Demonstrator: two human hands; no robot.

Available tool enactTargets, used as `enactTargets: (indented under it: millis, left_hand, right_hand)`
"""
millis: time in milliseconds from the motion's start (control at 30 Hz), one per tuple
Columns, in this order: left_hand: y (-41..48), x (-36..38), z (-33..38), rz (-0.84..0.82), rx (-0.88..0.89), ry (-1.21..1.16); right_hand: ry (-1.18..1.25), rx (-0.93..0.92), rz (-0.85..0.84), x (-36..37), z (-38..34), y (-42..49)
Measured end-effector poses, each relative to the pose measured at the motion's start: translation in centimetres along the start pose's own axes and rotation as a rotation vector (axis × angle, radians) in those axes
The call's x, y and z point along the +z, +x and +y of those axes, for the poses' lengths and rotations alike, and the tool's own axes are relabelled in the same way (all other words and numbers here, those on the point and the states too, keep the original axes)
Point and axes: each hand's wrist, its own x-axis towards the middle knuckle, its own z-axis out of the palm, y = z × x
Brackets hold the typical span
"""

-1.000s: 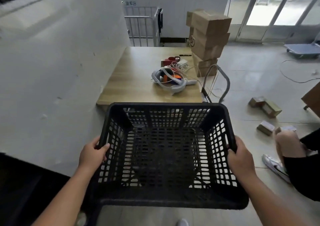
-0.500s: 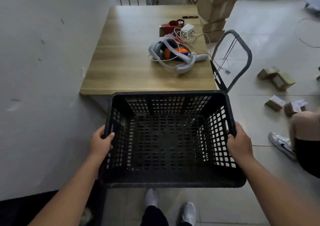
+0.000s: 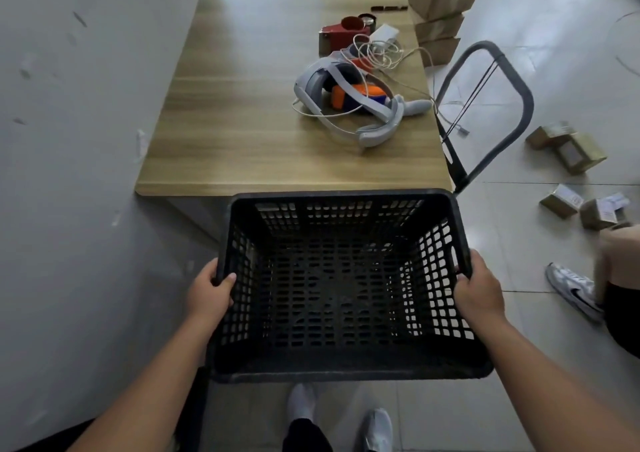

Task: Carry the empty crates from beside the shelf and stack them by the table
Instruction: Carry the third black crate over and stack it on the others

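black plastic crate (image 3: 343,289): lattice walls and floor, nothing inside, held level in the air just short of the near edge of the wooden table (image 3: 242,133), above the tiled floor (image 3: 519,244). left hand (image 3: 210,290): fingers curled tight over the crate's left rim. right hand (image 3: 479,290): clamped on the right rim, thumb on top. on the table: grey headset (image 3: 346,105) with orange parts, coiled white cable (image 3: 377,53), red item (image 3: 341,32), possibly a tape dispenser. beside the table's right edge: grey trolley handle (image 3: 512,105). small cardboard boxes (image 3: 571,150) scattered on the floor. white wall (image 3: 69,174) at left.
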Motion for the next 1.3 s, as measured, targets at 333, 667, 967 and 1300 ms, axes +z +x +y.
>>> enactTargets:
  millis: [333,667,967,1300]
  left_hand:
    - [1.5,1.2,-1.7,0.043,0.005,0.047]
    - [0.8,0.9,-0.8,0.007,-0.002,0.248]
    - [-5.5,-1.0,3.3,0.115,0.280,0.441]
    - [-13.1,-0.4,14.3,-0.220,0.627,0.191]
  right_hand:
    - [0.044,0.037,-0.022,1.2,1.4,0.5]
    - [-0.011,0.086,-0.143,1.0,1.5,1.6]
    - [-0.009,-0.109,-0.035,-2.9,-0.3,-3.7]
    - [0.174,-0.167,0.185,-11.4,-3.6,-13.3]
